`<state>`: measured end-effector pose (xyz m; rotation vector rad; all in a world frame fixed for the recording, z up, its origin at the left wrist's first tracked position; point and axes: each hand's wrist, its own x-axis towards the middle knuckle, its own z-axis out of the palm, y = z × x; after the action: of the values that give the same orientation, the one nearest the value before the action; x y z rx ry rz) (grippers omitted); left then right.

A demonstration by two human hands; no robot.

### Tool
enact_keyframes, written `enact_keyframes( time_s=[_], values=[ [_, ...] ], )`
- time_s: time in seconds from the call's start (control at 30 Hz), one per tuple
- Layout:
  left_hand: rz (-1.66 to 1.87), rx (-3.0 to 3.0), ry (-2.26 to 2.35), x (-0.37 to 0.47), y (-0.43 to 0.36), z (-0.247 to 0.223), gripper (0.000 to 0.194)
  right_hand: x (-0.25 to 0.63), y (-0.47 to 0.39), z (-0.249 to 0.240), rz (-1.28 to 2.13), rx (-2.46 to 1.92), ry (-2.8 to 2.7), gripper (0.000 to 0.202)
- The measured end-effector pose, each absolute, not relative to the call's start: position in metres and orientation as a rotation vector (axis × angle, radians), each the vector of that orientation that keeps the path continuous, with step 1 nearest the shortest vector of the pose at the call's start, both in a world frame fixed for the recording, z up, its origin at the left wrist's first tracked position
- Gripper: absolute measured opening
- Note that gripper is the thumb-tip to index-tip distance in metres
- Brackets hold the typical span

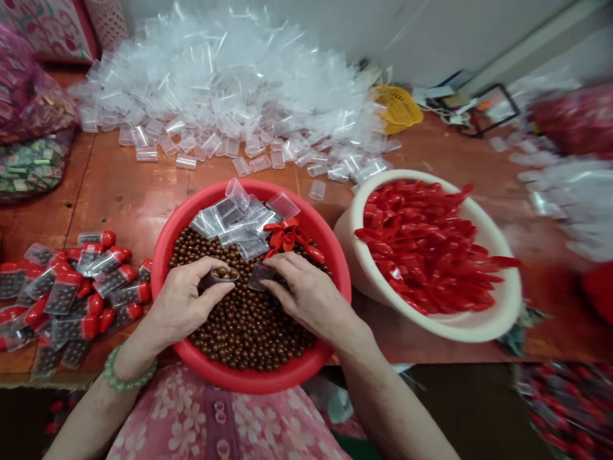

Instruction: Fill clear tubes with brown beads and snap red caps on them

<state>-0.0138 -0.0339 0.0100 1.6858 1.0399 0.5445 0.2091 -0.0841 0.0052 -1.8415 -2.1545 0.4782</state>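
My left hand [179, 300] is closed around a flat, clear plastic case [225, 275], its oval mouth turned up and brown balls showing inside. Between the thumb and fingers of my right hand [311, 294] is another clear plastic case [261, 276], tilted just above the balls; whether it contains anything is unclear. Both hands are over a red basin [164, 265] filled with small, shiny brown balls [258, 338]. A heap of clear cases [230, 220] and several red caps [287, 237] lie on the balls at the far side.
On the right, a cream tub [510, 300] is piled with red caps [426, 243]. Filled, red-capped cases [64, 291] lie to the left. Behind are a large heap of clear cases [230, 89] and a yellow basket [398, 107]. Bags [31, 160] stand far left on the wooden table [129, 185].
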Motion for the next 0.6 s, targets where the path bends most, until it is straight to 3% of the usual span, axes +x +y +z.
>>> enact_keyframes(
  time_s=[0.17,0.43,0.6],
  values=[
    [0.53,1.733,1.021,-0.015,-0.033,0.008,0.022,0.235,-0.08,0.003,0.408,-1.744,-1.897,0.022],
    [0.504,1.716,1.022,-0.012,-0.034,0.01,0.021,0.219,-0.058,0.003,0.148,-1.876,-2.555,0.03],
    [0.546,1.548,0.962,-0.01,-0.034,0.008,0.017,0.216,-0.052,0.001,-0.003,-1.801,-2.659,0.026]
  ],
)
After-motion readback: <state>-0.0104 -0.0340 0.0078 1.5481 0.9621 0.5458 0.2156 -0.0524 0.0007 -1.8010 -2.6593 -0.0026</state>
